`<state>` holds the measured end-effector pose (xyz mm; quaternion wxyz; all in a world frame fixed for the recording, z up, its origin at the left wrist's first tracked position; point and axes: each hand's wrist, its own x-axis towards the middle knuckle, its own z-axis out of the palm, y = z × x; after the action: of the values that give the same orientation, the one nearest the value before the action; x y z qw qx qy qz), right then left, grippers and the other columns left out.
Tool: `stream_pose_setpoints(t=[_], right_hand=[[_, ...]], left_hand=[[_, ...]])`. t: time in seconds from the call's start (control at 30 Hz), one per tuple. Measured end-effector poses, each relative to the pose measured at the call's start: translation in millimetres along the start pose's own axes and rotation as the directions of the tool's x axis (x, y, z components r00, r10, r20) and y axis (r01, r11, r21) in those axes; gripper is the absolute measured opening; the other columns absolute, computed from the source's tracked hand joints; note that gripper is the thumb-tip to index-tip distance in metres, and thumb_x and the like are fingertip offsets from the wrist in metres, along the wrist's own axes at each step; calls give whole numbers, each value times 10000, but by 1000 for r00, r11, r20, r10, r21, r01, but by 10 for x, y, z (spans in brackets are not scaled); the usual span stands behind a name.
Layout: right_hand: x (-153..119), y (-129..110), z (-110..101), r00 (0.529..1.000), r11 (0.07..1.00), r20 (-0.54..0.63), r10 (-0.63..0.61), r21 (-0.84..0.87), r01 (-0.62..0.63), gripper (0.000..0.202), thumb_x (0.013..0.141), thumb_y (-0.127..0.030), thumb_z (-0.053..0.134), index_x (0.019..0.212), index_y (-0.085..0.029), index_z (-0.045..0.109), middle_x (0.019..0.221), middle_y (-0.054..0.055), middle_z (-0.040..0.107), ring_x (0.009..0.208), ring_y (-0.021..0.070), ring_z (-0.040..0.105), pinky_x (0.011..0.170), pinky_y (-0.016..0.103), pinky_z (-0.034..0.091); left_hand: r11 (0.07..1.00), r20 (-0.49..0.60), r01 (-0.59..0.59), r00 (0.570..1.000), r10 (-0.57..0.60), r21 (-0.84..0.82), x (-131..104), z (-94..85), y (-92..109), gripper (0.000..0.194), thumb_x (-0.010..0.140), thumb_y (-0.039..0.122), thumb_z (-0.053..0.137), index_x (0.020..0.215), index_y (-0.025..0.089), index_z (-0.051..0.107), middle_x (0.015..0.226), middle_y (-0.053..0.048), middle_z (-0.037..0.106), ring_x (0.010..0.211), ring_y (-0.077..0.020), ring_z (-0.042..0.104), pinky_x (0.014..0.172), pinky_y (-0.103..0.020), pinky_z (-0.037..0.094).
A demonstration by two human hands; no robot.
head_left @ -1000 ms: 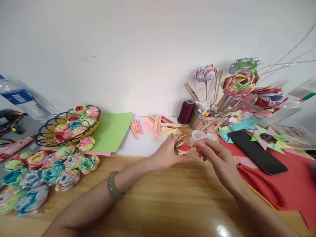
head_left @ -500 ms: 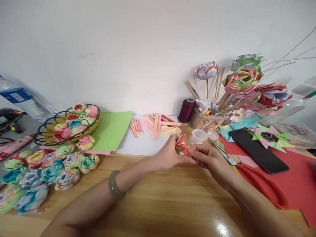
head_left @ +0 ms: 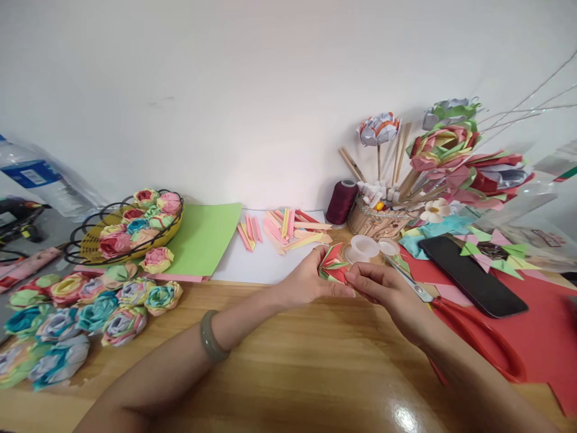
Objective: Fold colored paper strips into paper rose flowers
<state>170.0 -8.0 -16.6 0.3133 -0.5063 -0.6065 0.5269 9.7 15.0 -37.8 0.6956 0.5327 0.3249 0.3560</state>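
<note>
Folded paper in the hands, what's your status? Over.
Left hand holding the red-and-green folded paper. Right hand pinching its edge. Red-handled scissors close by, not between hands and paper.

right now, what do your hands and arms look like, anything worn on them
Both the left hand and the right hand are ungloved, and no sleeve shows on either arm as far as the view reaches. A smooth, rounded, grey-green bangle circles the left wrist; nothing is seen on the right wrist.
</note>
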Motion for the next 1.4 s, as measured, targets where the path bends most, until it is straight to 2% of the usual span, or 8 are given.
stream_pose_setpoints(t=[0.23, 0.37, 0.47, 0.6, 0.73, 1.07, 1.23, 1.4], right_hand=[[-16, 68, -28, 870, 921, -356, -342, -309, 235, 162, 804, -344, 507, 761, -199, 567, 676, -9, 501, 585, 123, 436, 533, 255, 336], [-61, 84, 42, 773, 766, -197, -603, -414, 492, 164, 807, -249, 542, 952, -230, 618, 772, 20, 553, 684, 143, 509, 608, 269, 406], [-62, 101, 35, 785, 773, -137, -605, -340, 536, 119, 821, -232, 532, 823, -240, 650, 777, 21, 592, 741, 152, 543, 656, 276, 424], [3, 135, -13, 815, 903, -394, -425, -237, 357, 131, 815, -312, 544, 869, -247, 644, 906, 28, 610, 862, 170, 551, 688, 276, 432], [43, 123, 10, 893, 943, -306, -329, -160, 293, 210, 776, -370, 574, 883, -208, 654, 903, 54, 618, 817, 187, 569, 617, 275, 451], [50, 118, 44, 916, 943, -258, -308, -208, 259, 188, 758, -356, 585, 807, -191, 659, 843, 47, 639, 804, 193, 569, 728, 320, 449], [45, 140, 45, 881, 912, -278, -383, -263, 314, 149, 764, -322, 593, 806, -195, 659, 831, 40, 644, 809, 185, 573, 741, 315, 444], [55, 192, 7, 803, 823, -282, -525, -406, 396, 105, 764, -283, 609, 828, -211, 653, 842, 44, 643, 812, 188, 582, 734, 327, 459]], left_hand=[[959, 107, 49, 994, -20, -279, 26, -21, -85, 543, 584, 606, 612, 863, 155, 495, 701, -3, 543, 635, -101, 521, 525, -211, 423], [923, 84, 122, 992, -97, -365, 33, -17, -88, 527, 656, 640, 516, 759, 124, 556, 603, -7, 539, 526, -79, 494, 458, -186, 416], [846, 97, 190, 982, -163, -498, 37, -44, -49, 424, 770, 538, 460, 779, 129, 572, 617, -6, 543, 518, -87, 506, 435, -194, 434], [788, 171, 231, 972, -161, -571, 32, -66, -18, 404, 849, 455, 341, 830, 129, 580, 709, -44, 584, 674, -147, 577, 536, -297, 522], [852, 199, 241, 966, -165, -465, 10, -23, -51, 371, 852, 423, 363, 940, 135, 579, 774, -71, 612, 722, -167, 587, 532, -296, 518], [958, 64, 148, 989, -136, -247, 15, 3, -126, 411, 727, 532, 534, 742, 122, 570, 647, -9, 571, 563, -81, 513, 561, -221, 419], [995, 102, 90, 990, -94, 46, 16, 12, -55, 429, 658, 556, 584, 690, 129, 561, 502, 31, 490, 448, -74, 460, 473, -217, 363], [976, -178, -59, 979, 98, 212, 2, 14, 30, 263, 689, 278, 617, 916, 146, 619, 795, -31, 614, 667, -112, 560, 599, -232, 439]])
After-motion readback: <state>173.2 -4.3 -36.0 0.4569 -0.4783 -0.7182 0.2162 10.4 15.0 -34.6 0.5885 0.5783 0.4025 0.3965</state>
